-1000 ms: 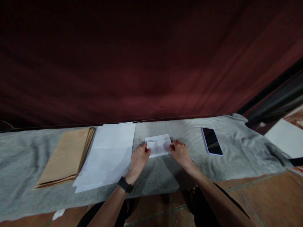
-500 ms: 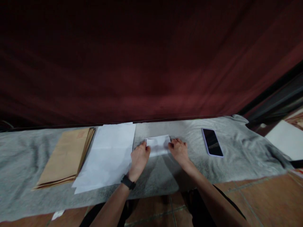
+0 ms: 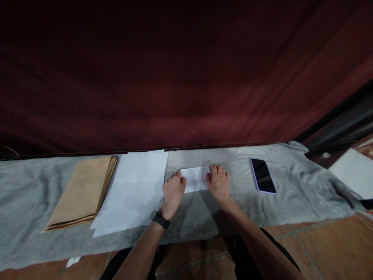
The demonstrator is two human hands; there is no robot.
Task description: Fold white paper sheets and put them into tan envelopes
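A folded sheet of white paper (image 3: 194,179) lies on the grey cloth in front of me. At its left edge my left hand (image 3: 174,189), with a dark watch on the wrist, grips it, thumb on top and fingers curled. My right hand (image 3: 218,182) has the right edge between a thumb on the paper and bent fingers along the far corner. Just left of my left hand is a stack of larger white sheets (image 3: 134,186), fanned slightly.
Brown paper envelopes (image 3: 80,190) are stacked farther left. To the right lies a phone (image 3: 262,175) in a purple case. The grey cloth (image 3: 300,186) ends at a tiled floor (image 3: 326,245). A dark red curtain (image 3: 186,89) hangs behind.
The paper's upper flap, earlier slightly raised, now lies flatter with an even top edge. My right fingers have straightened somewhat and shifted up along its edge.
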